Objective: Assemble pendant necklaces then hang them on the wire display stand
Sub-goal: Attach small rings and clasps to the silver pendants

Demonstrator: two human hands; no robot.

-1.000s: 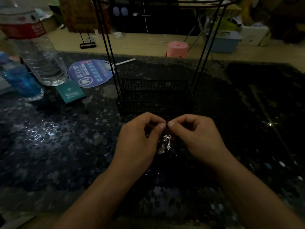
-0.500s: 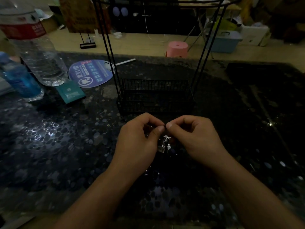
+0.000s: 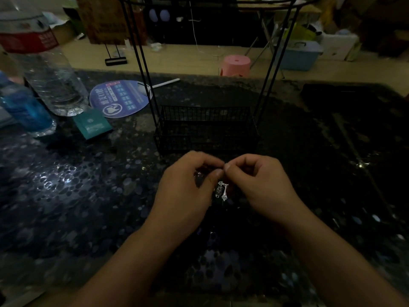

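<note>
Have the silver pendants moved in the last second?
No real move. The silver pendants hang below the pinching fingertips of the left hand and right hand, in the same place just in front of the wire basket.

Dim cluttered storeroom or shop, cardboard boxes (image 3: 106, 21), plastic storage bin (image 3: 298, 56), pink stool (image 3: 236, 65)

One wire display stand (image 3: 205, 129) sits on the worktop (image 3: 66, 196), and everything else is counted from it. Two hands, the left hand (image 3: 186, 191) and the right hand (image 3: 263, 187), meet just in front of it, with two small silver pendants (image 3: 222, 190) hanging between them. To its left stand two bottles: one clear bottle (image 3: 44, 67) and one blue bottle (image 3: 24, 109). Also left lie one round fan (image 3: 120, 99) and one teal packet (image 3: 93, 126). Behind it, on the floor, are one pink stool (image 3: 236, 65) and one blue box (image 3: 298, 55).
</note>
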